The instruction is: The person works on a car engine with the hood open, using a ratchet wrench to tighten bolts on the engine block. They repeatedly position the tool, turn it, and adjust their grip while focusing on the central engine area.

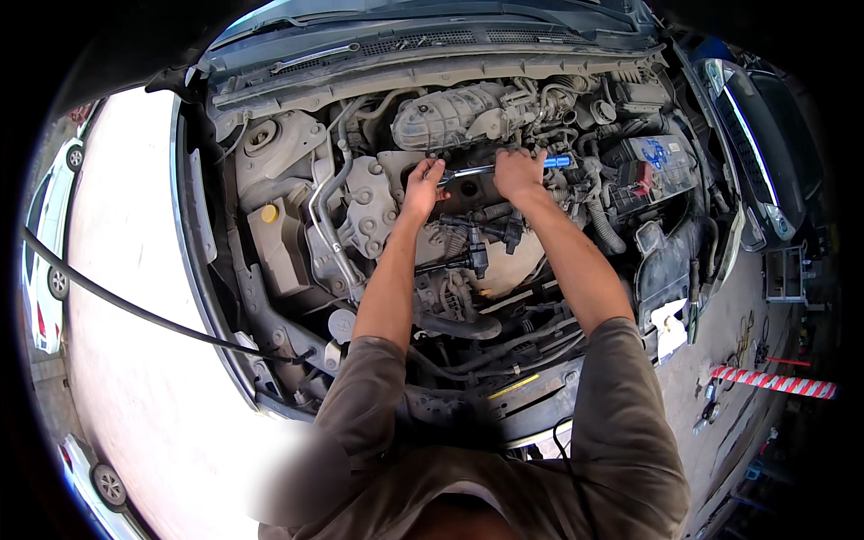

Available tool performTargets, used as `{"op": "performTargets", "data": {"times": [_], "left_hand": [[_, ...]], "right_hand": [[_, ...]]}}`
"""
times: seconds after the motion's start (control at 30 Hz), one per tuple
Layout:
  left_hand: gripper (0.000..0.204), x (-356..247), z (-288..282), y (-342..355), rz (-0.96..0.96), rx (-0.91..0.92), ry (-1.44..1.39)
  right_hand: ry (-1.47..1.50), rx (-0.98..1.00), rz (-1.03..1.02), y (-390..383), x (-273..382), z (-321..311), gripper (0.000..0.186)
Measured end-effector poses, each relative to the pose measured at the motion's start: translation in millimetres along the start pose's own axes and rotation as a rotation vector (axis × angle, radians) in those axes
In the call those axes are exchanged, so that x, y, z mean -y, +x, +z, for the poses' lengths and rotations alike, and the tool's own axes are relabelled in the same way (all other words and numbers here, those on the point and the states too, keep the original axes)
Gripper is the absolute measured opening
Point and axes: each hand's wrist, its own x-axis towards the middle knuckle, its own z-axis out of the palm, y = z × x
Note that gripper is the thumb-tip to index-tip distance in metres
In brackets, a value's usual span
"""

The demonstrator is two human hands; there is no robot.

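Note:
Over the open engine bay, both hands hold a silver-shafted wrench with a blue handle (558, 162), which lies nearly level from left to right. My left hand (425, 187) is closed round its left end, hiding the head. My right hand (520, 174) grips it near the blue end, which sticks out past the knuckles. Just below the shaft, a dark round hole (468, 189) shows in the top of the engine. Nearer to me, several black ignition coils with connectors (477, 256) lie on the engine. The dusty intake manifold (441, 119) sits beyond my hands.
A combination wrench (315, 58) rests on the cowl below the windshield. The battery (652, 162) stands at the right, a reservoir with a yellow cap (277, 234) at the left. A black cable (135, 310) crosses the left fender. A red-and-white striped pole (774, 382) is at the right.

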Motion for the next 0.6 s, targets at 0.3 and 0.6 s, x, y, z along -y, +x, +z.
{"op": "performTargets", "data": {"times": [0.3,0.6], "left_hand": [[0.019,-2,-18,0,0.145,-0.15,-0.028],[0.026,-3,-8,0,0.143,-0.132,-0.031]], "right_hand": [[0.577,0.545,-0.267,-80,55,-15,0.031],[-0.001,-0.189,-0.217,14,-6,5,0.029]]}}
